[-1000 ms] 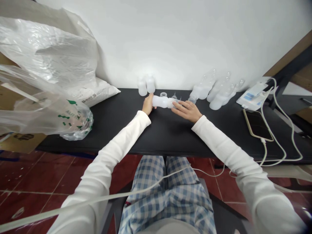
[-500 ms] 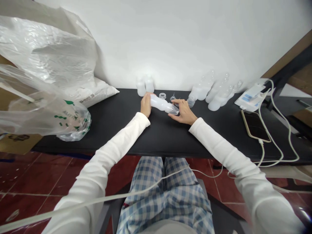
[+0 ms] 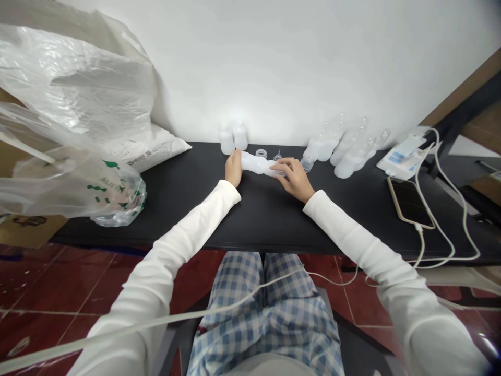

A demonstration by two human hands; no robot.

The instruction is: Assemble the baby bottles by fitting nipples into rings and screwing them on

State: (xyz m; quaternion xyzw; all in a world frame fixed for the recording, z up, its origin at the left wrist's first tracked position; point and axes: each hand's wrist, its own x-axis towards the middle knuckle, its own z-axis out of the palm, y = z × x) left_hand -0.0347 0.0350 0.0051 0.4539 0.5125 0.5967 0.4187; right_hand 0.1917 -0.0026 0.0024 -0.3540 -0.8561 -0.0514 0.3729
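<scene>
The left hand (image 3: 234, 168) was closed around the wide end of a frosted plastic bottle (image 3: 256, 164), which lay roughly level just above the black tabletop (image 3: 266, 219); the right hand (image 3: 293, 178) was curled over its narrow end, its fingers (image 3: 287, 166) hiding whatever sat there, so I could not tell whether a top was fitted. Just beyond the hands stood two frosted bottles (image 3: 233, 137) with no clear tops showing; between them and the right-hand group lay a small collar ring (image 3: 261, 153) and a clear cone piece (image 3: 277, 155), apparently not yet fitted to anything. Further right, a cluster of bottles with clear tops (image 3: 344, 146) looked assembled; they overlapped and blended into the pale wall, so their number was hard to make out. A clear bottle neck (image 3: 307, 163) stood at that cluster's near left edge, partly cut off by the right hand's line of sight. On the left, a plastic bag (image 3: 70, 89) hung over a white sack (image 3: 152, 149); on the right lay a smartphone (image 3: 410, 202) and a white cable (image 3: 442, 209).
</scene>
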